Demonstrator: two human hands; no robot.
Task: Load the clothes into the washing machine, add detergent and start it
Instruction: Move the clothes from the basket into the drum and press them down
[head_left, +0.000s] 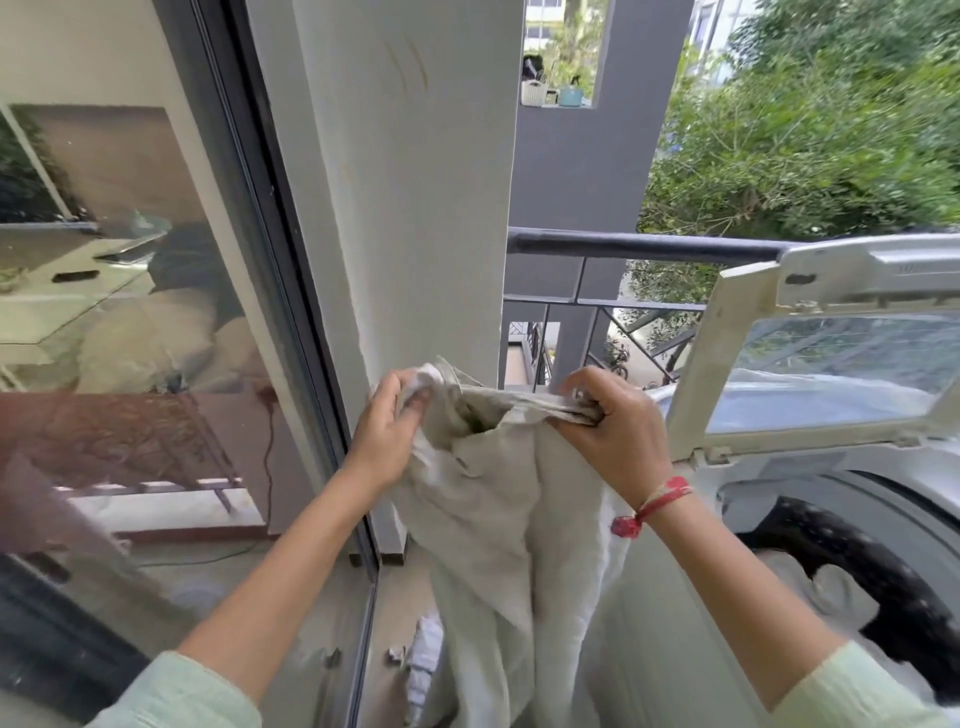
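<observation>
Loading is under way: the washing machine (810, 499) stands with its lid (810, 358) raised and some laundry already in the drum, while detergent and starting remain. Both grips pinch a pale garment (498, 509), left hand (387, 426) and right hand (613, 431) closed on its top edge, just left of the drum.

The balcony floor (395, 623) carries the washing machine (779, 519) at three o'clock, and a small heap of pale clothes (423, 660) lies at six o'clock beside it.
</observation>
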